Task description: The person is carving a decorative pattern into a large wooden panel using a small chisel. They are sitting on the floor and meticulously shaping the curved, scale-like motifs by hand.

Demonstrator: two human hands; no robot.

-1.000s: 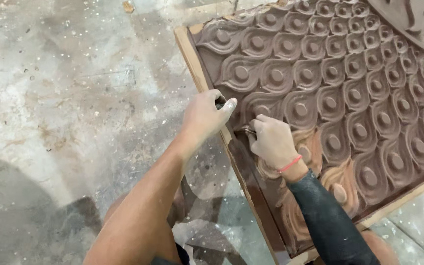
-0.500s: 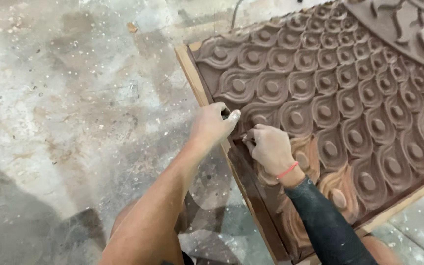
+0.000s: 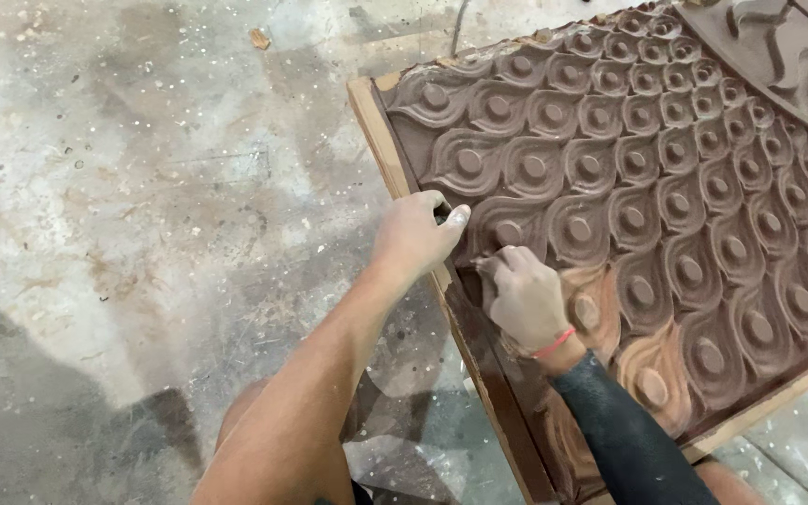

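Carved relief panel (image 3: 666, 187), scale motifs mostly cut; right hand (image 3: 524, 297), grip closed on small barely visible tool, left hand (image 3: 415, 236) beside it, grip curled on wooden frame (image 3: 381, 131); paler patch below the grip unfinished.

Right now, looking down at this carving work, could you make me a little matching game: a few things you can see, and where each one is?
Things:
1. left hand
2. right hand
3. pink band
4. wooden frame

Places:
A. around the right wrist
B. bordering the brown relief panel
C. at the panel's left edge, fingers curled
D. resting on the scale pattern, beside the other hand

Pairs: 1-C, 2-D, 3-A, 4-B
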